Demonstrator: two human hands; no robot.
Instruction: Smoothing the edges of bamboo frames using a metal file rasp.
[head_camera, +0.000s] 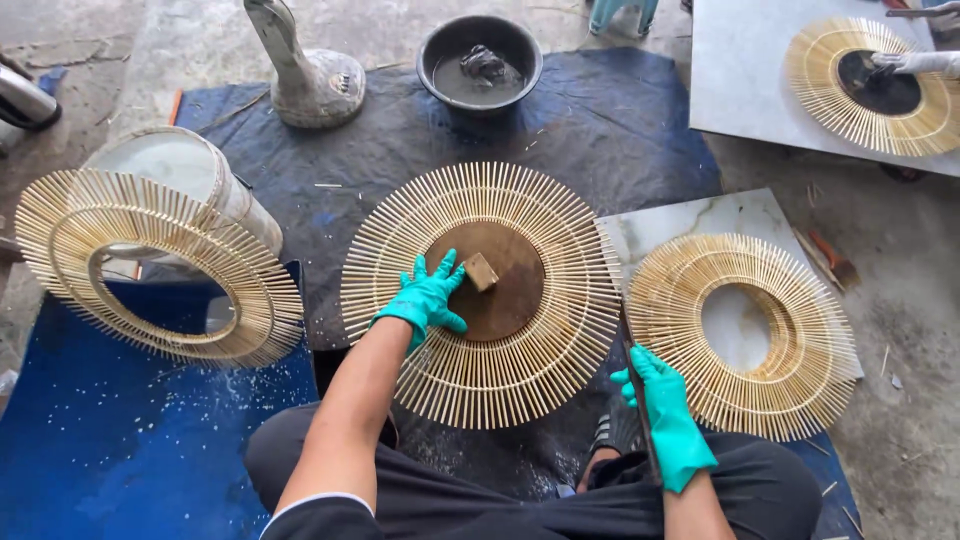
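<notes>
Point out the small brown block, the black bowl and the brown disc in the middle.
small brown block (480, 271), head view, its top face
black bowl (436, 52), head view, its left rim
brown disc (510, 300), head view, bare lower part

My left hand (428, 295), in a teal rubber glove, reached forward with fingers spread and pressing down, forearm bare. My gloved right hand (665, 405) rested low by my knee, fingers curled.

A co-worker's hand (915, 62) at far right is cut off by the frame edge. The bucket (190, 175) at left is partly hidden behind a bamboo ring (150, 265).
</notes>
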